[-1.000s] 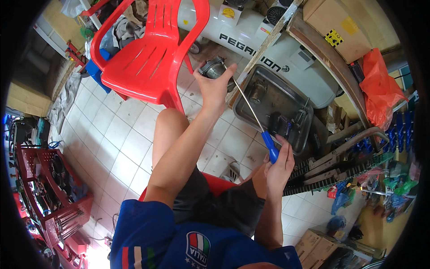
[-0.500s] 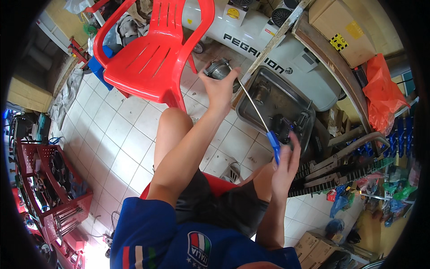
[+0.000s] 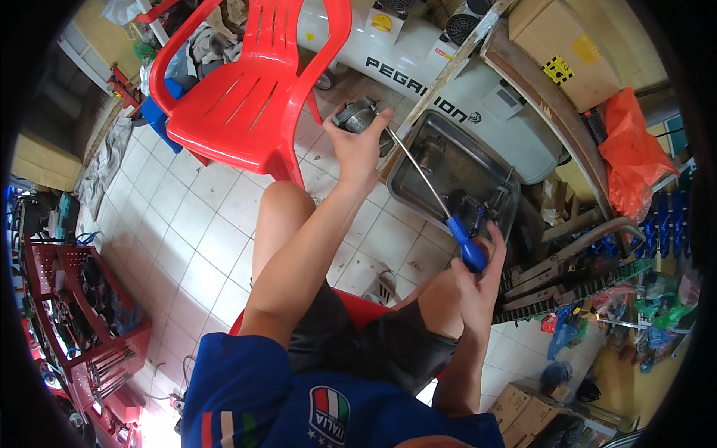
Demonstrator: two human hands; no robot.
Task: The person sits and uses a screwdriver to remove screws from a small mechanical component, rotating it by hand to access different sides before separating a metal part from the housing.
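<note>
My left hand (image 3: 355, 153) is closed around a rounded grey metal part (image 3: 357, 116), too small here for its exact kind to show. A screwdriver (image 3: 420, 171) slants from that part down to the right, its long shaft ending at the metal beside my left fingertips. Whether the tip sits in a screw cannot be made out. The blue bulbous handle (image 3: 470, 250) lies between the thumb and fingers of my right hand (image 3: 479, 287), its butt against the hand. My right fingers curve loosely along the handle's outer side.
Beyond my hands a dark metal tray (image 3: 401, 192) holds several greasy parts. A red plastic chair (image 3: 224, 112) stands ahead on the left, a white tank (image 3: 515, 134) behind the tray. A red tool rack (image 3: 82, 321) is at far left, a cardboard box (image 3: 564, 52) at upper right.
My right hand has shifted slightly right and its grip has loosened, so more of the blue handle shows. My left hand still holds the metal part. The whole view has shifted a little.
</note>
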